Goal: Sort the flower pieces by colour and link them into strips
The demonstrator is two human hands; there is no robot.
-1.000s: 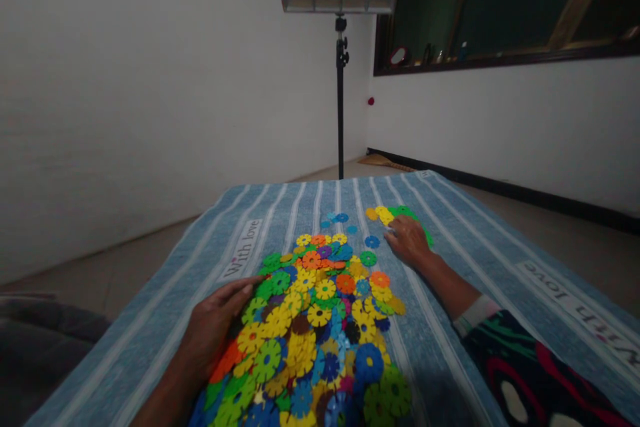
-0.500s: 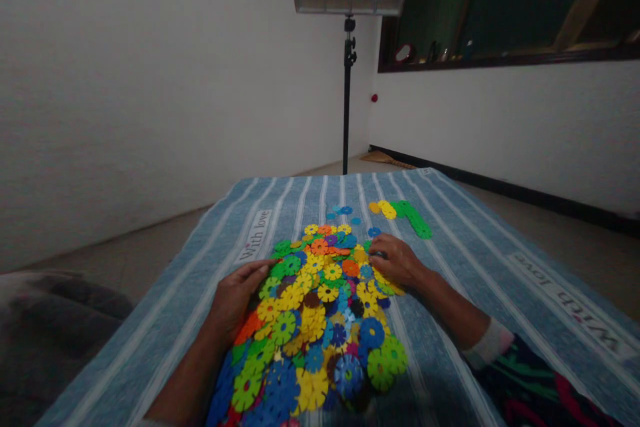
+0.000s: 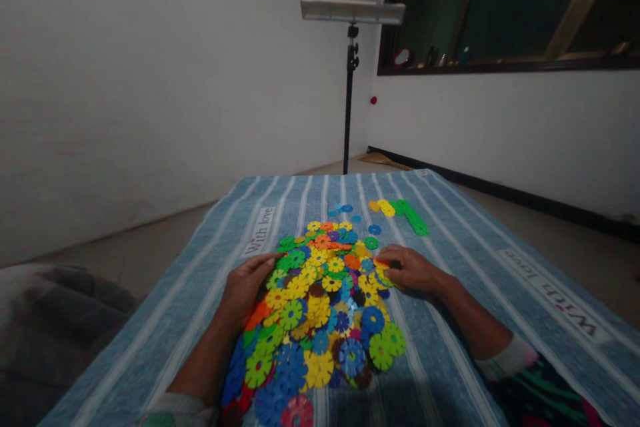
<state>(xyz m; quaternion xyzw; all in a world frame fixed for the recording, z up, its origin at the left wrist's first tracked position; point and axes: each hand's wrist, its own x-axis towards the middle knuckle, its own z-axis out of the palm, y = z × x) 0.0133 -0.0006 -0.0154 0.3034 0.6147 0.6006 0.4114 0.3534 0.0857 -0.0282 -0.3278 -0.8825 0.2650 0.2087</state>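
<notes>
A heap of flat notched plastic discs (image 3: 320,310) in yellow, green, blue, orange and other colours lies on the striped blue cloth (image 3: 200,320). My left hand (image 3: 247,283) rests along the heap's left edge, fingers stretched forward beside a green disc (image 3: 294,259). It seems to hold nothing, though its fingertips partly blend with the pieces. At the heap's right edge, my right hand (image 3: 413,270) has finger and thumb apart. Yellow discs (image 3: 383,270) show between and under them. A loose green disc (image 3: 371,243) lies just beyond this hand.
Several blue discs (image 3: 345,209) lie scattered beyond the heap. Farther right is a bent row of yellow and green discs (image 3: 414,217). A lamp on a black stand (image 3: 349,107) rises behind the cloth's far edge. Grey fabric (image 3: 60,327) is at the left.
My right hand has come back toward me and slightly right, uncovering the green disc. The left hand keeps its place at the heap's edge; the view has shifted a little.
</notes>
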